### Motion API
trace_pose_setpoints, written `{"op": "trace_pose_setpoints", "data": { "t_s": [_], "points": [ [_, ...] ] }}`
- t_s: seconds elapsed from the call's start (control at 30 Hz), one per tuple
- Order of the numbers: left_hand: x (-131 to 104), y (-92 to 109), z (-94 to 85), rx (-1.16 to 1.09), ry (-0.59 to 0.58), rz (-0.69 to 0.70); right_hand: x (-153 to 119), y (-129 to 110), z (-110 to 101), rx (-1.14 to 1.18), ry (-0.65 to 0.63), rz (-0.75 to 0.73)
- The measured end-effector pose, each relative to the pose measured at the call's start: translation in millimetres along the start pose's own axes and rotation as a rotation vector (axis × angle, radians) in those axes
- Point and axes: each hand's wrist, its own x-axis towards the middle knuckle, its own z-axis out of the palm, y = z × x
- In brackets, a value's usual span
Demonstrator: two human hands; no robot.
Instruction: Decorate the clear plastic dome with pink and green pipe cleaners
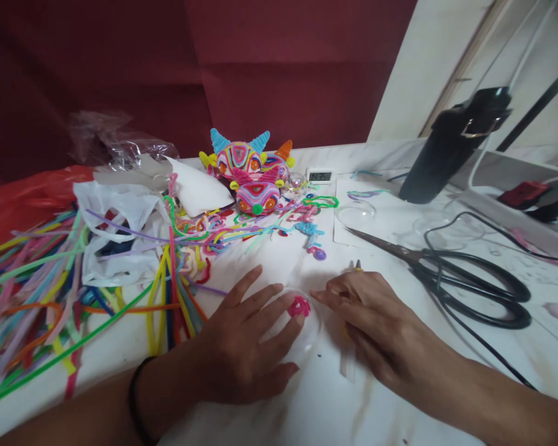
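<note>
My left hand lies with spread fingers over a clear plastic dome on the white table. Between those fingers shows a bright pink coiled piece, fuzzy like pipe cleaner. Just right of the dome, my right hand is closed, its index finger pointing at the dome's rim. A small dark and yellow tip pokes out above the knuckles, and a pale see-through strip shows below the hand. What the fingers hold is mostly hidden.
Large black-handled scissors lie at right, with a black cable across them. Loose pipe cleaners fill the left. Behind stand colourful horned heads and a small digital clock. A black bottle leans at back right.
</note>
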Motion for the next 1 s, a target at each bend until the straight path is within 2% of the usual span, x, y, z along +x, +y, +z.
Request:
{"op": "trace_pose_setpoints", "data": {
  "t_s": [0.8,1.0],
  "points": [
    [2.3,1.3,-5.2,-0.013,-0.017,-0.003,0.4,0.5,-0.2,0.041,-0.022,0.023],
    [0.8,-1.2,-5.5,0.006,-0.016,-0.042,-1.7,1.8,-0.9,0.016,-0.028,0.018]
  ]
}}
